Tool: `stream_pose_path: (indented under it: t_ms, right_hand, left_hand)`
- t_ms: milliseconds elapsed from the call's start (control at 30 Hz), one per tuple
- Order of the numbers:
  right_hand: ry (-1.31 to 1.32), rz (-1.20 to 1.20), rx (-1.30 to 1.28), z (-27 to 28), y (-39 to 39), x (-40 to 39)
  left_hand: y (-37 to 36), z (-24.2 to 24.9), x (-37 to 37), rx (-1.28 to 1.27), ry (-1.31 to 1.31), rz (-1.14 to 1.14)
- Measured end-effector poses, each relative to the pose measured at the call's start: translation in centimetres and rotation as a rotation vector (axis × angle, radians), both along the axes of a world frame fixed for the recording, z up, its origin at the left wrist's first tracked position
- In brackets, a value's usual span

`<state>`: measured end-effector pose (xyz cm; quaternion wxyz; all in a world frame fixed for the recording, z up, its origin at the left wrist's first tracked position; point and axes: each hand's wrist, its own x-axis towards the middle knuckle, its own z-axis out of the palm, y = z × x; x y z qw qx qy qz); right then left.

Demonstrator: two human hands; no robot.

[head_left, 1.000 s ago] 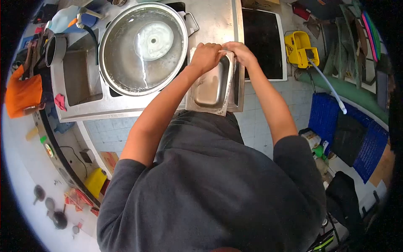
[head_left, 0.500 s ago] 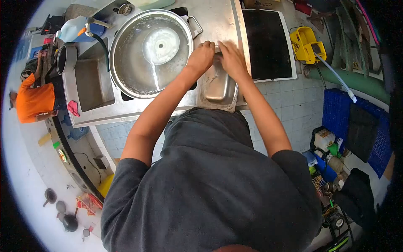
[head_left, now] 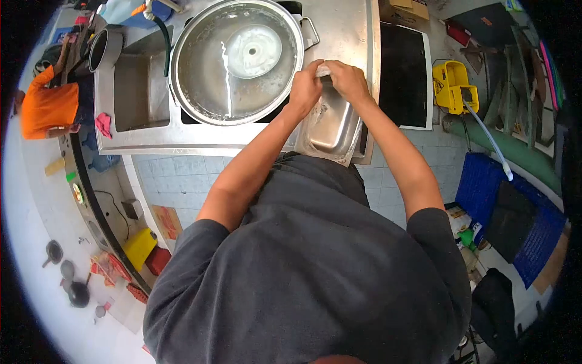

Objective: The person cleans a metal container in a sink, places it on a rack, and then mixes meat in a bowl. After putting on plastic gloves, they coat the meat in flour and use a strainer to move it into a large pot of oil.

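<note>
A rectangular stainless steel pan (head_left: 333, 130) lies at the counter's front edge, close to my body. What looks like clear, crinkled plastic film (head_left: 308, 136) shows along its near and left edges. My left hand (head_left: 306, 89) is closed at the pan's far left corner. Across from it, my right hand (head_left: 348, 82) curls over the far right corner, its fingertips close to the left hand's. Between them shows a whitish strip (head_left: 323, 71), too small to make out clearly. The fingers' undersides are hidden.
Left of my hands stands a big round pot (head_left: 200, 73) of water with a pale round disc (head_left: 254, 51) in it. Further left are a sink basin (head_left: 142, 91) and a pink cloth (head_left: 103, 125). A yellow mop bucket (head_left: 448, 85) stands right. A person in orange (head_left: 51, 106) is far left.
The view has shifted, so the counter and pot sit further right and the pot higher. Both hands stay at the pan's far end, with fingers closer together and the whitish strip showing between them.
</note>
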<state>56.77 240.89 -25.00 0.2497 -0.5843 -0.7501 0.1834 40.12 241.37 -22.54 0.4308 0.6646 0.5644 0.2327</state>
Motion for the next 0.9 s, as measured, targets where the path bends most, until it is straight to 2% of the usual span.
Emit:
stream_pose_path:
  t_ms: [167, 300, 400, 500, 600, 667, 733, 800, 900]
  right_hand:
    - [-0.135, -0.245, -0.354, 0.7, 2.2, -1.8]
    - [-0.078, -0.319, -0.62, 1.3, 4.2, -1.7]
    - [-0.01, -0.312, -0.746, -1.2, 5.4, -0.6]
    - [0.143, -0.132, -0.808, -4.3, 6.1, 0.9]
    - [0.199, -0.067, -0.727, -4.5, 5.5, 1.6]
    - [0.181, -0.089, -0.684, -2.8, 4.9, 1.4]
    - [0.16, -0.078, -0.584, -1.4, 3.8, 1.3]
    - [0.141, -0.032, -0.426, -0.4, 2.8, 1.2]
    - [0.153, -0.067, -0.355, 0.8, 1.5, 1.4]
  left_hand:
    - [0.7, -6.7, 0.2, 0.045, -0.281, 0.275]
    - [1.5, -8.8, -0.1, -0.526, -0.608, 0.432]
    - [2.0, -10.1, 0.4, -0.726, -0.766, 0.602]
    - [2.5, -8.1, 0.4, -0.961, -0.958, 0.655]
    - [3.7, -12.8, 0.7, -1.097, -0.983, 0.563]
    - [4.4, -14.0, 1.0, -1.106, -0.964, 0.569]
    - [4.5, -11.2, 1.9, -1.115, -1.004, 0.635]
    - [4.7, -11.2, 2.5, -1.129, -1.028, 0.588]
    - [4.6, -10.9, 2.5, -1.147, -0.955, 0.473]
